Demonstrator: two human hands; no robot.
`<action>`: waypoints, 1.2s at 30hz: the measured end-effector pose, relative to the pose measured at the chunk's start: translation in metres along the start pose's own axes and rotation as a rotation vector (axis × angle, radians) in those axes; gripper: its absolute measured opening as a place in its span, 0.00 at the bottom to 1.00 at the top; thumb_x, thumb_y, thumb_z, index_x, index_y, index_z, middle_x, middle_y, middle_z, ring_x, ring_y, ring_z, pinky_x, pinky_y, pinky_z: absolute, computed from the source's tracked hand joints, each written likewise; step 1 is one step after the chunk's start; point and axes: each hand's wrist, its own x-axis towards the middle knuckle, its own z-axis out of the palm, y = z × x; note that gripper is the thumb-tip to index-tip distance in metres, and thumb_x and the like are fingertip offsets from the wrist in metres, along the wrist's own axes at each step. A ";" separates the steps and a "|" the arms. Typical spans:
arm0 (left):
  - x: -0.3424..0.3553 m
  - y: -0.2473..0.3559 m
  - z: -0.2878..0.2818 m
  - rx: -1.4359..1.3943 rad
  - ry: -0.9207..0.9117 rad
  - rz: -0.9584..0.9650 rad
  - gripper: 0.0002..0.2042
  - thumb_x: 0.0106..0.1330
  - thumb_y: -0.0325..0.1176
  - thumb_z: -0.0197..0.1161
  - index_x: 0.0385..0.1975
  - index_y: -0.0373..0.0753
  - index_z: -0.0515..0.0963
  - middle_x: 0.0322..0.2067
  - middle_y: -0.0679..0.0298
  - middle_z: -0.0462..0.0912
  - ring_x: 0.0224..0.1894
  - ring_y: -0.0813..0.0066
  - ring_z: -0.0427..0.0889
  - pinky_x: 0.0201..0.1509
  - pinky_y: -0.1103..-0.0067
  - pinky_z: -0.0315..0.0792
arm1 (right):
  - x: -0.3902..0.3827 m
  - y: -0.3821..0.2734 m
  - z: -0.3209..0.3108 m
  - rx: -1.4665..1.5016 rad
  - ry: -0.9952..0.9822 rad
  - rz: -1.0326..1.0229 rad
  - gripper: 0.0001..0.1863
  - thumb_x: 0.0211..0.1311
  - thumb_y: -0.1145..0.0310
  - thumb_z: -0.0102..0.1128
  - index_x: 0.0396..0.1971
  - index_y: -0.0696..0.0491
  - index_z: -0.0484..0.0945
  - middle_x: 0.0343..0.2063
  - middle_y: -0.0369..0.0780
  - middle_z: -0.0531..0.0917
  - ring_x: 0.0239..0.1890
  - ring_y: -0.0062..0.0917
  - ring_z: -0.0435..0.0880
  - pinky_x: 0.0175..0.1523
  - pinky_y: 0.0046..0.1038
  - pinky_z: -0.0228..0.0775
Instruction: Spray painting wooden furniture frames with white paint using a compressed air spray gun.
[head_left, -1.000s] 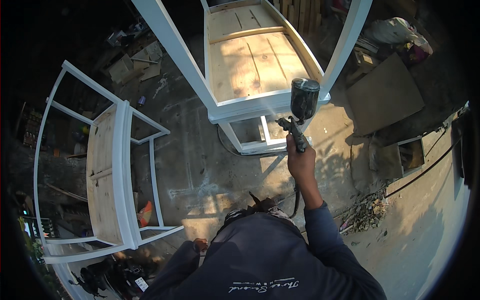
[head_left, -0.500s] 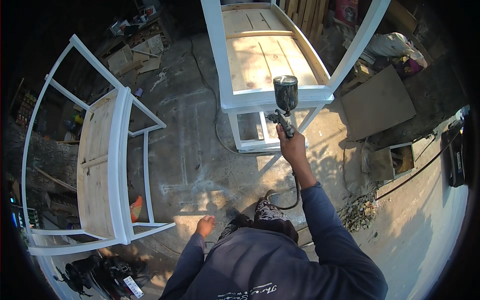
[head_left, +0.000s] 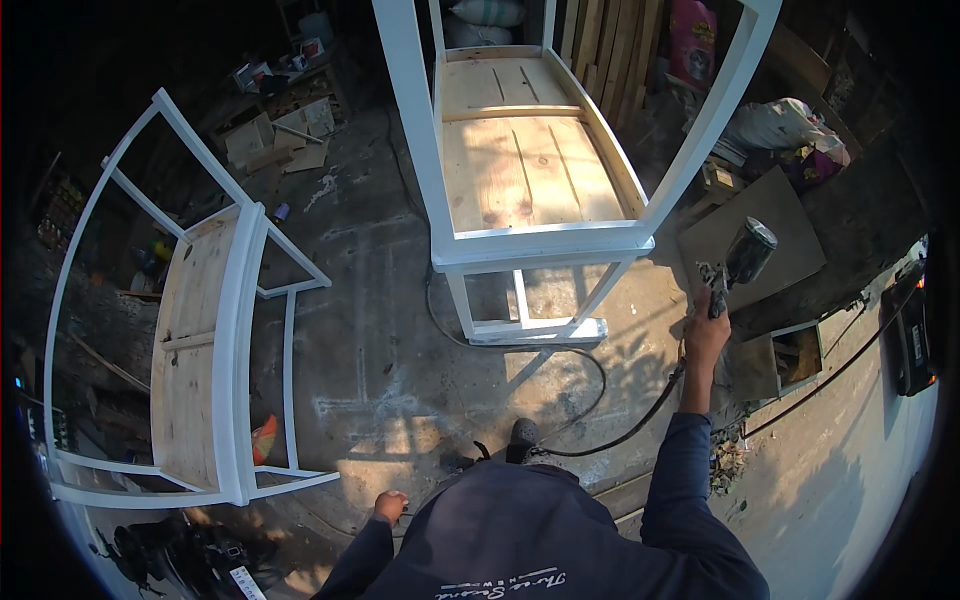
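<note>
My right hand (head_left: 706, 322) is wrapped round the handle of a paint spray gun (head_left: 712, 283), held out to the right. The gun's dark, round cup (head_left: 750, 250) tilts up to the right, and a black air hose (head_left: 640, 428) hangs from the handle. Left of the gun, apart from it, stands a white-painted wooden frame (head_left: 545, 242) with a bare wood panel (head_left: 530, 170) inside. Low on the left, my left hand (head_left: 391, 505) hangs with fingers curled in and nothing visible in it.
A second white frame (head_left: 237, 350) with bare panels stands at left. On the right are a flat brown board (head_left: 765, 235), an open box (head_left: 797, 357) and a dark case (head_left: 908, 335). Planks (head_left: 610, 60) lean at the back. The hose trails across the concrete floor (head_left: 370, 300).
My right hand has swung the spray gun right, away from the front of the middle frame, and the cup now tilts. The hose has shifted with it. My left hand stays low.
</note>
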 end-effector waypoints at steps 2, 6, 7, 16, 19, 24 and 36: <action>0.011 0.068 0.024 -0.220 0.026 0.245 0.12 0.73 0.35 0.59 0.40 0.33 0.84 0.35 0.59 0.88 0.37 0.72 0.85 0.42 0.75 0.77 | -0.030 -0.033 0.003 0.238 -0.229 0.290 0.25 0.73 0.48 0.58 0.33 0.59 0.82 0.17 0.39 0.81 0.11 0.18 0.74 0.18 0.27 0.63; -0.078 0.313 0.061 -0.010 0.020 0.862 0.14 0.76 0.38 0.56 0.47 0.34 0.83 0.43 0.59 0.85 0.42 0.72 0.85 0.48 0.76 0.75 | -0.088 -0.100 -0.015 0.437 -0.538 0.434 0.26 0.73 0.47 0.58 0.32 0.59 0.81 0.19 0.39 0.82 0.08 0.18 0.69 0.15 0.24 0.62; -0.111 0.364 0.065 0.006 -0.017 1.006 0.14 0.78 0.35 0.54 0.51 0.34 0.81 0.50 0.59 0.83 0.44 0.72 0.85 0.50 0.77 0.76 | -0.098 -0.111 -0.016 0.488 -0.621 0.416 0.25 0.73 0.48 0.57 0.33 0.59 0.82 0.20 0.39 0.83 0.09 0.18 0.70 0.15 0.24 0.62; -0.211 0.500 0.064 -0.351 -0.115 1.623 0.19 0.80 0.44 0.49 0.57 0.36 0.77 0.52 0.56 0.84 0.53 0.67 0.84 0.60 0.74 0.74 | -0.123 -0.202 -0.039 0.716 -1.014 0.308 0.24 0.76 0.50 0.55 0.41 0.60 0.80 0.28 0.39 0.85 0.12 0.15 0.72 0.16 0.20 0.61; -0.218 0.503 0.070 -0.513 -0.069 1.653 0.18 0.81 0.43 0.49 0.54 0.35 0.78 0.48 0.57 0.85 0.52 0.68 0.84 0.60 0.74 0.74 | -0.121 -0.216 -0.044 0.726 -1.037 0.245 0.25 0.75 0.48 0.55 0.39 0.60 0.81 0.26 0.38 0.84 0.12 0.14 0.72 0.16 0.20 0.60; -0.213 0.502 0.068 -0.612 0.073 1.625 0.14 0.82 0.37 0.49 0.47 0.34 0.78 0.43 0.59 0.86 0.45 0.74 0.83 0.52 0.79 0.75 | -0.131 -0.224 -0.043 0.658 -1.062 0.174 0.23 0.74 0.51 0.59 0.34 0.59 0.83 0.18 0.34 0.80 0.13 0.13 0.70 0.20 0.20 0.61; -0.090 0.477 0.066 0.024 0.060 0.837 0.30 0.78 0.61 0.43 0.56 0.38 0.75 0.45 0.60 0.82 0.40 0.71 0.81 0.50 0.73 0.73 | -0.082 -0.138 0.075 0.254 -1.009 -0.217 0.19 0.68 0.59 0.67 0.47 0.60 0.83 0.28 0.55 0.85 0.32 0.47 0.87 0.37 0.39 0.77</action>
